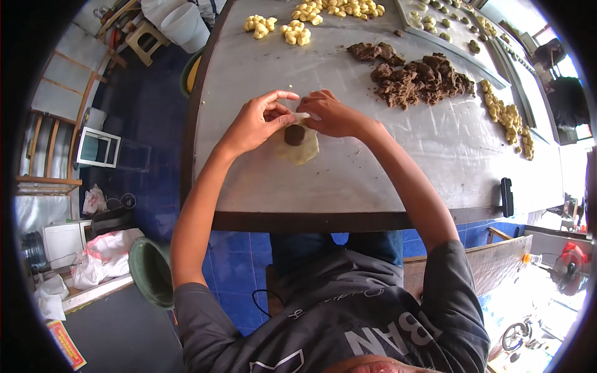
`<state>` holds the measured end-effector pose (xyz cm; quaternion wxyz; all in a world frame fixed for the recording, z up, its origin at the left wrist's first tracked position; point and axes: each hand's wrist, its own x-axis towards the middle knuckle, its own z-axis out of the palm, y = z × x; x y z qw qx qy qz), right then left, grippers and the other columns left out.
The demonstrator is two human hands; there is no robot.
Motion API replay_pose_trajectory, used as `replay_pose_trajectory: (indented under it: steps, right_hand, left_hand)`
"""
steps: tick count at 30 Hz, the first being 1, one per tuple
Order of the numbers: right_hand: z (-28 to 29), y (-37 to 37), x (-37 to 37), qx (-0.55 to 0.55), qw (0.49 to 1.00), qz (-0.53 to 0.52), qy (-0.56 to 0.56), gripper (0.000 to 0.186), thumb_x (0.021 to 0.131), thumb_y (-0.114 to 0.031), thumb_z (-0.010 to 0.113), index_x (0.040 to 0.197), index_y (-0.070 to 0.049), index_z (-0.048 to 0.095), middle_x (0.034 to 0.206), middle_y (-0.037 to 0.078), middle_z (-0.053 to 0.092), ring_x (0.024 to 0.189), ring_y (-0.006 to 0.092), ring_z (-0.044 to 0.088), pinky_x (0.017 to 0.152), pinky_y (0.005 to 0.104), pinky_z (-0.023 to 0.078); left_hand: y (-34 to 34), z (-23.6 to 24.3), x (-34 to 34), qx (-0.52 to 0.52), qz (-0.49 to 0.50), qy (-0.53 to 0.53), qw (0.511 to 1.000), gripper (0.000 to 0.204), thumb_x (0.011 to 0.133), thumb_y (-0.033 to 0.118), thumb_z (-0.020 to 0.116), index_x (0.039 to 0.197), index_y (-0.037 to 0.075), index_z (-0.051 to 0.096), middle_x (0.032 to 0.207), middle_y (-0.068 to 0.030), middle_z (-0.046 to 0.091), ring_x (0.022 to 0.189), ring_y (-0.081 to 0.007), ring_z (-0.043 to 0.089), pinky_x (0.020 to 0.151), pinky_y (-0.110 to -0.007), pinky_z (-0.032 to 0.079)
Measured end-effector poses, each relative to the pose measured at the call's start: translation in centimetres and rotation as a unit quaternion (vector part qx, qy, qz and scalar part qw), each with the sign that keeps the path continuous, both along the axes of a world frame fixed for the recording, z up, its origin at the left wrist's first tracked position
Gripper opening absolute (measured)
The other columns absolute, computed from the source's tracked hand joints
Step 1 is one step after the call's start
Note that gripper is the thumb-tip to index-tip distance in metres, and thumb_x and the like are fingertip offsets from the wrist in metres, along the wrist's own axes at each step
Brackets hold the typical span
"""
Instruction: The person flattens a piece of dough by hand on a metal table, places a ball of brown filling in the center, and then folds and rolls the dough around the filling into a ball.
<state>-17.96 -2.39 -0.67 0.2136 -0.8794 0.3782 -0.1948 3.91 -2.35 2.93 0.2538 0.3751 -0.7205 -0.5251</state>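
A thin, flattened piece of pale dough [301, 153] lies on the metal tabletop in front of me, with a round lump of brown filling [295, 135] on it. My left hand [258, 122] pinches the dough's far edge between thumb and a finger, its other fingers raised and curled. From the other side my right hand [329, 113] grips the same edge with bent fingers, close to the left fingertips. The lifted edge stands just beyond the filling, while the near part of the dough rests flat on the table.
On the metal table [249, 186], a crumbly brown filling heap [423, 81] lies at the far right. Yellow dough clusters [295, 32] sit at the back, more dough pieces [507, 115] along the right. A tray [460, 43] holds small rounds. Near the right front edge lies a black object [507, 198].
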Motion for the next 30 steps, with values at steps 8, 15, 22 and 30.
replay_pose_trajectory:
  steps: [8,15,22,30]
  right_hand:
    - [2.8,2.8,0.6,0.115,0.993,-0.02,0.014,0.022,0.089,-0.013,0.057,0.107,-0.005,0.067,0.095,0.012,0.067,0.098,0.03,0.061,0.093,0.0367,0.045]
    - [0.6,7.5,0.9,-0.211,0.965,-0.016,0.156,0.03,0.084,-0.011,0.057,0.113,-0.004,0.063,0.115,0.011,0.062,0.114,0.0299,0.056,0.105,0.0454,0.039]
    - [0.1,8.4,-0.8,-0.198,0.972,-0.071,0.099,0.046,0.095,-0.032,0.053,0.132,-0.004,0.051,0.133,0.015,0.051,0.128,0.0361,0.044,0.113,0.0565,0.024]
    - [0.5,7.4,-2.5,-0.17,0.976,-0.129,0.041,0.043,0.096,-0.034,0.056,0.127,-0.005,0.054,0.125,0.015,0.055,0.128,0.0363,0.044,0.112,0.0569,0.024]
  left_hand:
    - [2.9,1.7,0.5,-0.198,0.035,-0.051,0.978,0.045,0.086,0.004,0.069,0.129,0.009,0.056,0.094,-0.011,0.071,0.086,-0.0154,0.068,0.079,-0.03,0.053]
    - [7.3,0.2,1.4,-0.396,-0.014,-0.164,0.903,0.06,0.082,0.014,0.072,0.138,0.008,0.05,0.125,-0.0112,0.063,0.115,-0.0295,0.06,0.096,-0.042,0.05]
    - [9.0,0.5,1.9,-0.478,0.022,-0.23,0.848,0.054,0.089,0.026,0.065,0.138,0.008,0.05,0.139,-0.0116,0.053,0.13,-0.0325,0.047,0.11,-0.045,0.037]
    - [4.6,0.4,0.4,-0.34,0.083,-0.22,0.911,0.043,0.092,0.033,0.063,0.128,0.009,0.06,0.124,-0.0089,0.056,0.117,-0.028,0.052,0.101,-0.04,0.04]
